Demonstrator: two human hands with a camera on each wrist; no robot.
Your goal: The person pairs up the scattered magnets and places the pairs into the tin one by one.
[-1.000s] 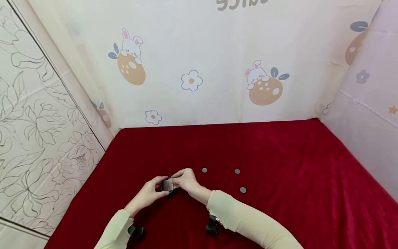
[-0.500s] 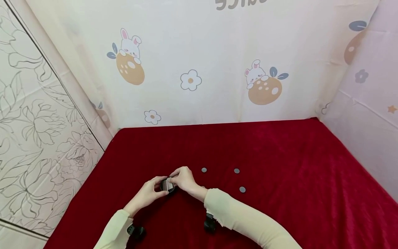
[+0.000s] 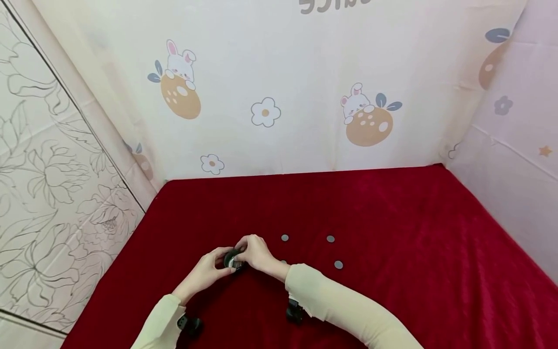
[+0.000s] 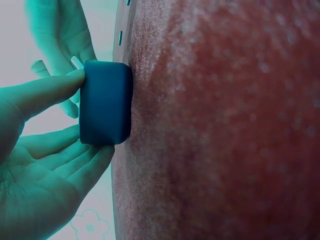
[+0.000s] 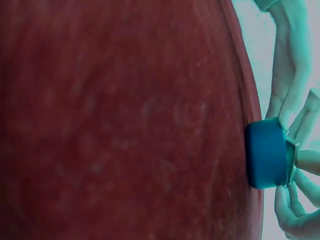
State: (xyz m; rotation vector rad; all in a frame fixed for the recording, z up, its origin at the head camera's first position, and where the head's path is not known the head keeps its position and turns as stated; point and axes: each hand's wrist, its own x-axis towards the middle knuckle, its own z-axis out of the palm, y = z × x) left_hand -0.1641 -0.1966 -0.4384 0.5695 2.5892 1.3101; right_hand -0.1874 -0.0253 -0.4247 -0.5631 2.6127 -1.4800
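Hands meet near the table's [image 3: 392,218] front edge over a small dark box [image 3: 233,259] resting on the red cloth. Left hand [image 3: 205,272] pinches its sides, thumb above, fingers below; right hand [image 3: 257,252] pinches something thin at its top, identity unclear. Judgement: keep the box braced while working it. Contents hidden. Beyond lie three coins [image 3: 330,238], loose, apart.

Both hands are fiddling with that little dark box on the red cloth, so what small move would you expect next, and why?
Probably the right hand pushes its thin silvery piece down into the box. The left hand pinches the box steady on the red cloth, and three coins lie nearby.
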